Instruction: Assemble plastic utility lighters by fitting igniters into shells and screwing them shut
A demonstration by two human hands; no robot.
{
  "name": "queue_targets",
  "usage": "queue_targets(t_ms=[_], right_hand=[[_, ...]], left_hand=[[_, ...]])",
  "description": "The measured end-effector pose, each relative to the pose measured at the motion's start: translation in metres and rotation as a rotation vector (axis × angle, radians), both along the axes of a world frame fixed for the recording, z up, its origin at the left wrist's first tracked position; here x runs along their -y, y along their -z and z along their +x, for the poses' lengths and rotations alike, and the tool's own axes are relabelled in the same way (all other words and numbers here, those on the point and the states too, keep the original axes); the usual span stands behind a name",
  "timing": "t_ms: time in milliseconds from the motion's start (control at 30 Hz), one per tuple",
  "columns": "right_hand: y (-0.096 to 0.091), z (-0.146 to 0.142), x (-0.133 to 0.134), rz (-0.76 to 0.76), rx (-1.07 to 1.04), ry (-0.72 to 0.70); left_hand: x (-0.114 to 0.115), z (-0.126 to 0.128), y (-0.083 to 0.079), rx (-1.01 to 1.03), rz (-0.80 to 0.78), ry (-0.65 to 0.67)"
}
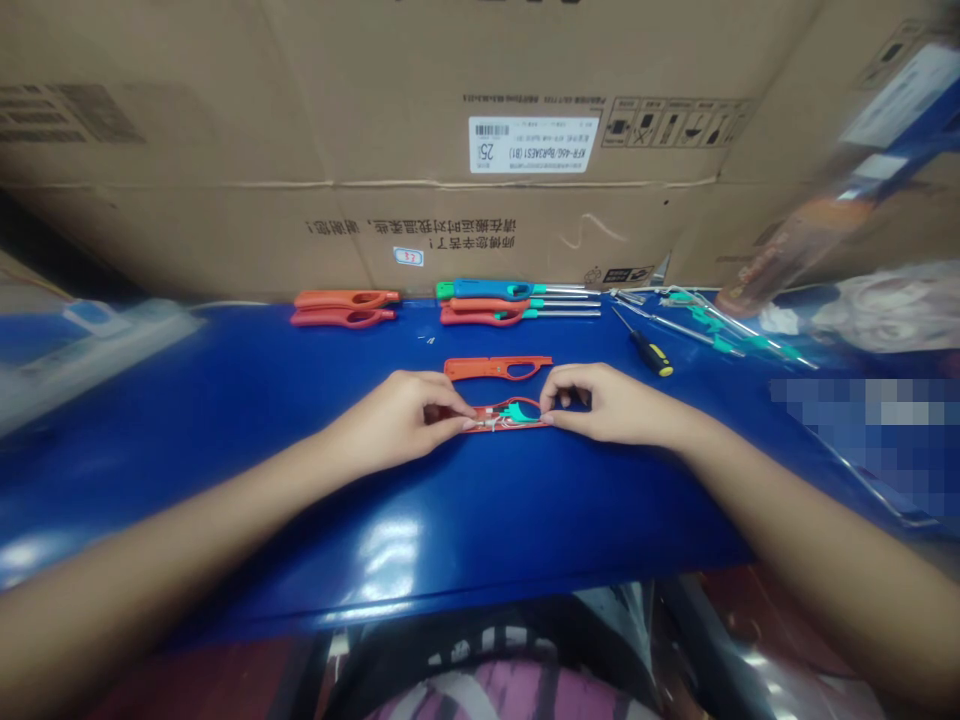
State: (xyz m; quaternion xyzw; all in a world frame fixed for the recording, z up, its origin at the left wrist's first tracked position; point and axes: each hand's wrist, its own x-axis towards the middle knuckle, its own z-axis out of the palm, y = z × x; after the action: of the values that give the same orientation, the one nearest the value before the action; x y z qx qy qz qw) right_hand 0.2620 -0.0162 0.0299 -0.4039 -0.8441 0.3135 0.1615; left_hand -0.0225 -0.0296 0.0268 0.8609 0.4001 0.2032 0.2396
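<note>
On the blue table (247, 420) lies an open orange lighter shell half (504, 414) with a green trigger and white wires inside it. My left hand (405, 415) pinches its left end with closed fingers. My right hand (600, 400) pinches its right end, also with closed fingers. Just behind them, untouched, lies a second, empty orange shell half (496, 367).
Two orange shell halves (343, 308) lie at the back left. Assembled orange and blue lighters (510, 302) lie at the back middle. A black-and-yellow screwdriver (646, 348) and green-tipped metal rods (712, 325) sit to the right. A cardboard box wall (375, 150) closes the rear.
</note>
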Motion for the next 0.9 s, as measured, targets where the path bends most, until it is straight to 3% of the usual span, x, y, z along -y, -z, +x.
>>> queue_targets(t_ms=[300,533,633,700,833,900], right_hand=[[-0.004,0.006,0.001,-0.040,-0.007,-0.036],[0.000,0.008,-0.005,-0.121,0.032,0.096],[0.000,0.008,-0.004,-0.114,0.050,0.091],[-0.001,0.009,-0.003,-0.047,0.043,0.049],[0.000,0.004,0.003,0.279,0.018,-0.119],[0.002,0.000,0.007,0.353,0.064,-0.216]], left_hand=[[-0.001,-0.003,-0.002,-0.036,-0.003,0.036],[-0.001,-0.002,-0.003,-0.030,-0.007,0.022],[-0.001,-0.001,-0.002,-0.018,-0.005,0.022],[-0.001,-0.001,-0.001,-0.008,0.002,0.019],[-0.001,0.000,0.001,0.013,0.032,0.041],[-0.001,0.000,0.002,0.018,0.040,0.051]])
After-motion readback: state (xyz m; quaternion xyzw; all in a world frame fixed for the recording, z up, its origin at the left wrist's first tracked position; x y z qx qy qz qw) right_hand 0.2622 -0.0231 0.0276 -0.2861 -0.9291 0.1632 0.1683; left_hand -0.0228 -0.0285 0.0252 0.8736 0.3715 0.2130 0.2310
